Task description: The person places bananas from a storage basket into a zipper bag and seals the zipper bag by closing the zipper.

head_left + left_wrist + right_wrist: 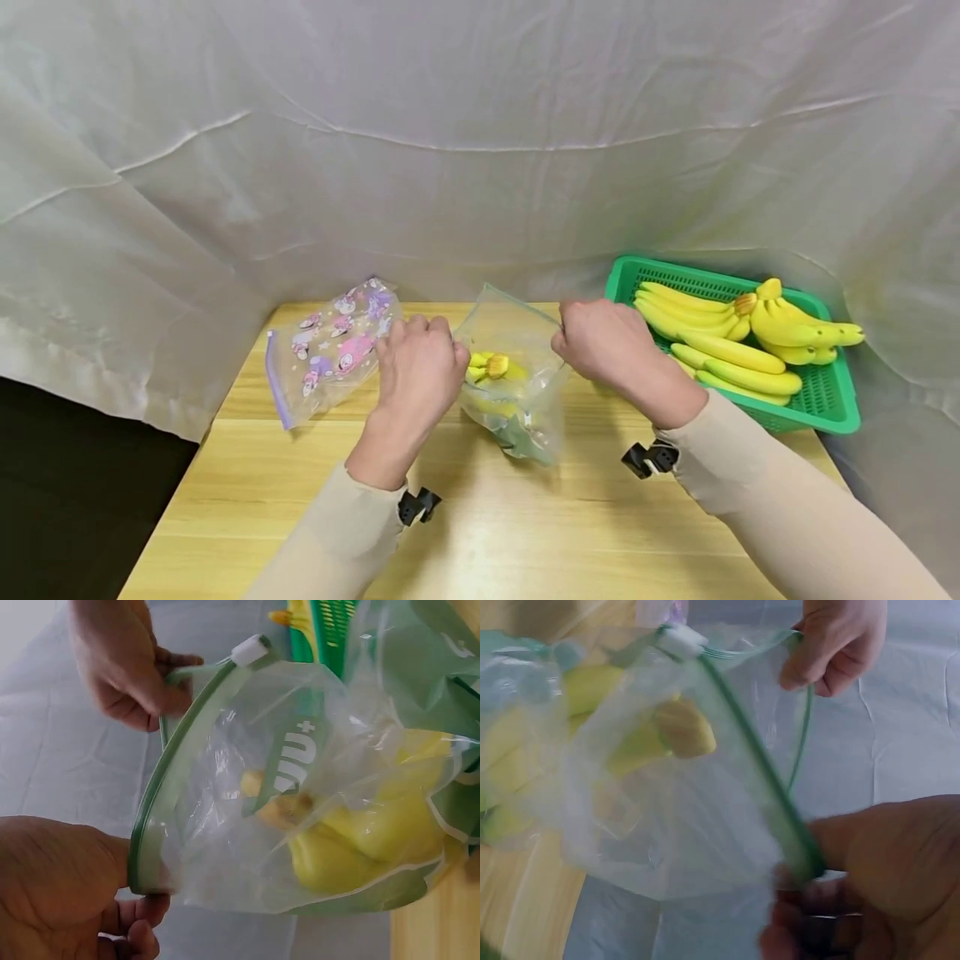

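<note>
A clear slider zip bag with a green-edged mouth is held up over the middle of the table. Inside it lies a bunch of yellow bananas, stem end toward the opening. My left hand pinches one end of the bag's mouth between thumb and fingers. At the other end, my right hand grips the rim, and the mouth gapes between the two hands. The white slider sits along the green zip, and green printing shows on the bag's side in the left wrist view.
On the left of the wooden table lies a flat clear bag with purple and pink cartoon prints. A green basket holding several bananas stands at the back right. Grey cloth hangs behind.
</note>
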A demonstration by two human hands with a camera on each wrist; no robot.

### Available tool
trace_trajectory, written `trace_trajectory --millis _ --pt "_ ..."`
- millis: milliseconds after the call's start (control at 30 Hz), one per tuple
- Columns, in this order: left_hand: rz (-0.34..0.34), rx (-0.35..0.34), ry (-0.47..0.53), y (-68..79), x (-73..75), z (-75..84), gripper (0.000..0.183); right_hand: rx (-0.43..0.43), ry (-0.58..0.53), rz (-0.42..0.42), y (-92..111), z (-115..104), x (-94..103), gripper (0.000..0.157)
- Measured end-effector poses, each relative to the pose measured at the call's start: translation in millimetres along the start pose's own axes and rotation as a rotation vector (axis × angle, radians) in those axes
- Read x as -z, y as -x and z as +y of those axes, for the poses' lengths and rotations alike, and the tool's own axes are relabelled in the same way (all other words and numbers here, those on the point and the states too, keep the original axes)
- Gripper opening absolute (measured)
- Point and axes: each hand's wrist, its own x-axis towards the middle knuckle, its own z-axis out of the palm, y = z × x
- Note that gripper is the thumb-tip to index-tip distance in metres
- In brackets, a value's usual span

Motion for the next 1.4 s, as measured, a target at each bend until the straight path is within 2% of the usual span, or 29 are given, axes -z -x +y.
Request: trace_trajectory --millis 67,133,167,233,333,467,567,767,933,1033,1233,1400 --pt "0.007 -0.051 -0.044 0.2 -5.5 -0.4 0.015 0.003 0.038 -0.113 0 0 -0.3 0.015" --pt "0.005 -0.111 -0.073 0.7 -11.1 0.2 0.015 0.012 0.062 -0.200 -1 -1 0.7 0.021" --pt "0.006 -0.140 -0.079 1.1 -13.5 0.8 0.016 0.014 0.064 -0.216 -2 -3 0.9 0.026" --pt "0.016 -0.187 -0.076 1.8 -17.1 2.2 0.017 0.012 0.053 -0.205 -5 -6 0.9 0.033" --pt "0.031 -0.222 -0.052 2.7 -19.4 2.9 0.017 0.011 0.007 -0.120 -10 -9 -1.9 0.025" --pt "0.023 -0.182 -0.007 3.1 -17.6 0.2 0.015 -0.011 -0.077 0.035 -17 -6 -11.7 0.017" --pt "-0.009 -0.128 0.060 2.6 -14.7 -1.6 0.015 -0.038 -0.131 0.110 -19 -1 -19.3 0.017" --pt "-0.059 -0.067 0.190 0.7 -12.4 0.1 0.018 0.007 -0.279 0.100 -14 0 -20.5 0.021" --pt "-0.052 -0.033 0.223 0.1 -11.7 2.4 0.018 0.036 -0.375 0.099 -3 2 -15.3 0.030" --pt "-0.043 -0.024 0.232 0.7 -11.2 2.4 0.017 0.043 -0.385 0.128 5 9 -15.4 0.032" --pt "-0.044 -0.016 0.252 3.0 -10.0 2.6 0.017 0.032 -0.332 0.196 16 40 -25.8 0.033" --pt "-0.053 -0.018 0.259 4.1 -8.8 3.2 0.016 -0.044 -0.294 0.187 20 82 -33.2 0.039"
